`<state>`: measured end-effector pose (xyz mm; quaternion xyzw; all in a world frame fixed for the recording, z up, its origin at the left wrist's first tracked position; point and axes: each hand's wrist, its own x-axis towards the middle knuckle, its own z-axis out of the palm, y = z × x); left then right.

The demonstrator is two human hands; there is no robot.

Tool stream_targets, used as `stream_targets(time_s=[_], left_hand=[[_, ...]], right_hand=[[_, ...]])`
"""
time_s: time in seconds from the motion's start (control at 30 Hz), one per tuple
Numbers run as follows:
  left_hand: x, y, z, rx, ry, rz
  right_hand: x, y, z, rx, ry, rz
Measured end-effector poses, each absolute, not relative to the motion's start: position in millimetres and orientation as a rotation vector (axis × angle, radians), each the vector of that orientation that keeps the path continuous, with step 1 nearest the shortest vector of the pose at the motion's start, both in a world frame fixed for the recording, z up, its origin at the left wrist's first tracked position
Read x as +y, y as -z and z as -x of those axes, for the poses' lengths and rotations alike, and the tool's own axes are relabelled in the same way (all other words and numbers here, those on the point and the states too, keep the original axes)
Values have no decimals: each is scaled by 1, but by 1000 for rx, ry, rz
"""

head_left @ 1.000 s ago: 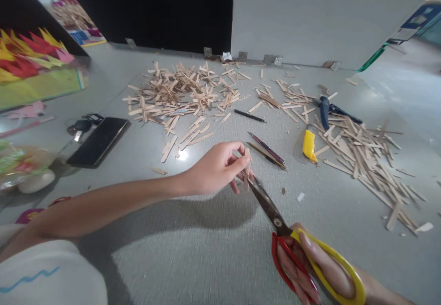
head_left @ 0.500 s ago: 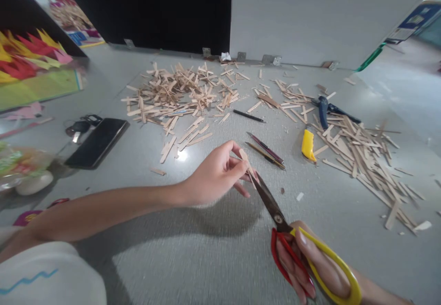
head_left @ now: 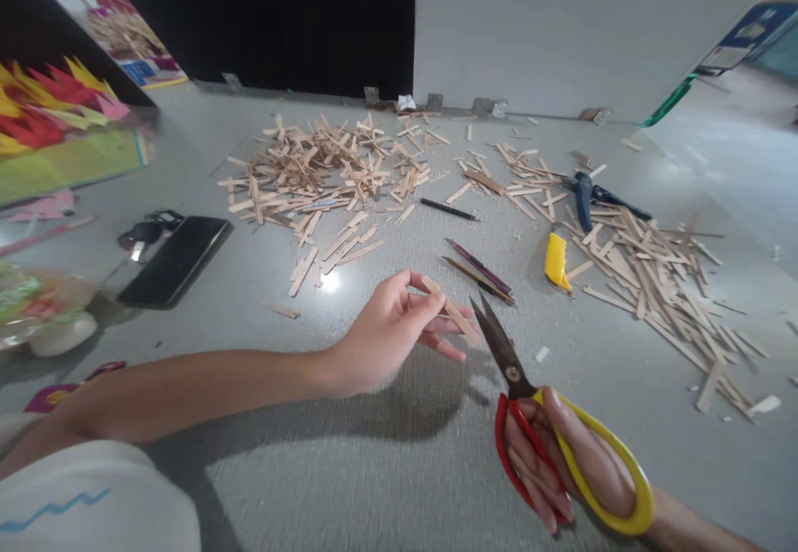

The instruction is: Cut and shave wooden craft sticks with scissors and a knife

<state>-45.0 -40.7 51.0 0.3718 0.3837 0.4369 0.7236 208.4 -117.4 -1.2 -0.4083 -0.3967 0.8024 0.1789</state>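
Pinching a short wooden craft stick (head_left: 450, 309) between thumb and fingertips, the person's left hand (head_left: 390, 332) is holding it just above the grey counter (head_left: 349, 469), its free end pointing toward the scissors (head_left: 536, 402). The right hand (head_left: 564, 460) is gripping the red and yellow loops, fingers threaded through, with the dark blades standing slightly apart and their tips just beside the stick, not touching it as far as one can tell. So the left grip is narrow and closed on the stick; the right is closed on the scissors.

The stick is looking thin, light and stiff, likely to snap or split if bent, so a hold near its middle, clear of the blade line, seems safest.

Lying around are a big pile of stick offcuts (head_left: 324, 174), another heap (head_left: 648, 273) on the right, a yellow utility knife (head_left: 557, 261), a black pen (head_left: 449, 209), a phone (head_left: 175, 259) and keys (head_left: 145, 229).
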Motion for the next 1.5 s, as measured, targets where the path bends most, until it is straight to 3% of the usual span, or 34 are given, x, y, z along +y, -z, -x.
stream_targets(time_s=[0.33, 0.6, 0.77, 0.9, 1.3, 1.5], left_hand=[[-39, -49, 42, 811, -958, -848], [-40, -55, 42, 775, -895, -822], [-32, -76, 54, 899, -709, -1267], [-29, -87, 63, 781, -324, -1533], [-29, -70, 62, 571, -335, -1087], [-26, -79, 67, 731, -409, -1296]], right_hand=[[-91, -15, -199, -1339, -1550, 1334], [-60, -61, -176, -1509, -1627, 1260], [-45, -94, -175, -1626, -1508, 1307], [-42, -88, -182, -1624, -1476, 1268], [-40, -76, -178, -1508, -1649, 1141], [-36, -79, -185, -1362, -1640, 1187]])
